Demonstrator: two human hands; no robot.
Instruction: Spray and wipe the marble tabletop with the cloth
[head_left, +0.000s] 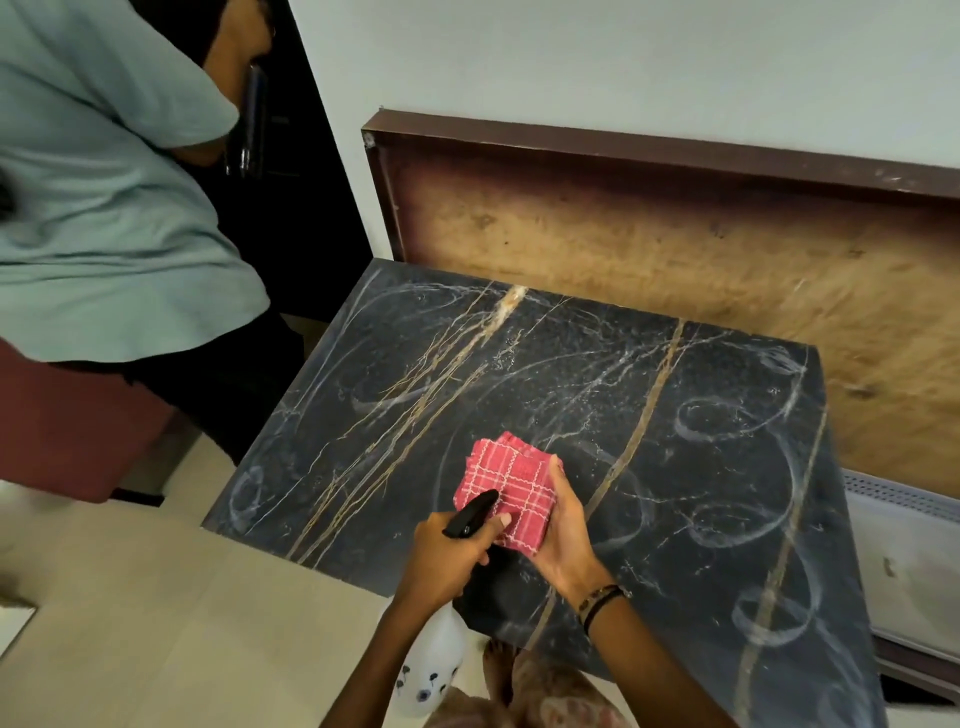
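Left hand (451, 551) was clamped round the neck of the spray bottle (434, 665), black nozzle (471, 513) pointing up and away toward the cloth, white body hanging down below the table's near edge, so long axis ran near-to-far, tilted. Small dark flower print on the bottle; no brand or writing readable. Right hand (563, 530) gripped the cloth (506, 491), a folded red-and-white check square, fingers wrapped on its right side, held just over the marble tabletop (675, 467), whether touching I couldn't tell. Dark band (602, 597) on the rt wrist. Cloth sat toward the tabletop's near-centre; black marble w/ gold veins, pale swirl streaks all over it. Lots of bare slab beyond and right of the cloth. Far of the tabletop, a brown board (675, 249) leaned on the wall. Left of it, another person's pale green shirt (104, 208), close to that corner.
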